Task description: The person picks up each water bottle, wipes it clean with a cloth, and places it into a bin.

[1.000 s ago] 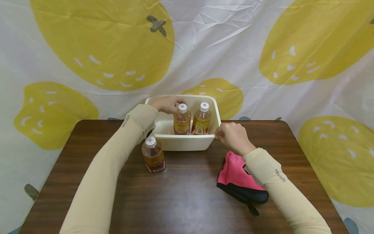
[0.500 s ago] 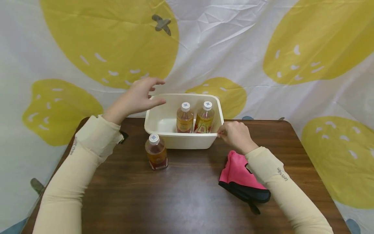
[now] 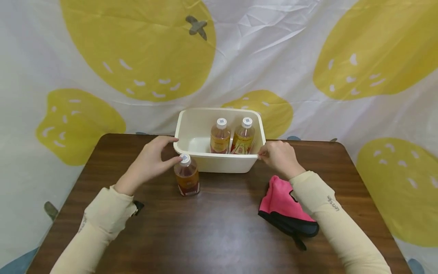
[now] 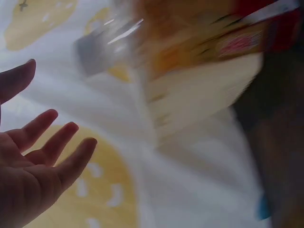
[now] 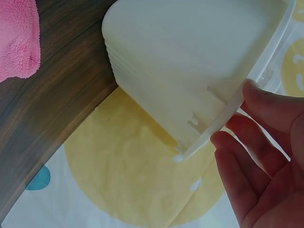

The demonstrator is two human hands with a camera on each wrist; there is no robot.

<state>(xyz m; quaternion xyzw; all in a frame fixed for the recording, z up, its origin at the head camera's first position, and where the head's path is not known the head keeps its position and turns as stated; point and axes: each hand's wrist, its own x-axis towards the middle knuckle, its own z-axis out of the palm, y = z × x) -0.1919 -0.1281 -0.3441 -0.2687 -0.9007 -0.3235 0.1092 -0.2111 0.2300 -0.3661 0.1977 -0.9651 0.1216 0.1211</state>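
My left hand (image 3: 149, 161) is beside a juice bottle (image 3: 187, 179) with a white cap, standing on the table in front of the bin. In the left wrist view its fingers are spread, with a gap between them and the blurred bottle (image 4: 166, 42). My right hand (image 3: 280, 156) pinches the right front rim of the white plastic bin (image 3: 222, 164). The right wrist view shows the thumb and fingers on either side of that rim. Two similar bottles, one on the left (image 3: 220, 139) and one on the right (image 3: 243, 137), stand upright inside the bin; their bases are hidden.
A pink cloth item with black trim (image 3: 287, 205) lies under my right forearm. The brown wooden table (image 3: 212, 228) ends at a fabric backdrop (image 3: 267, 57) printed with yellow fruit, close behind the bin.
My left hand has let go of the left bottle in the bin, lifted out to the left, and come down beside the bottle on the table. The right hand keeps its pinch on the rim.
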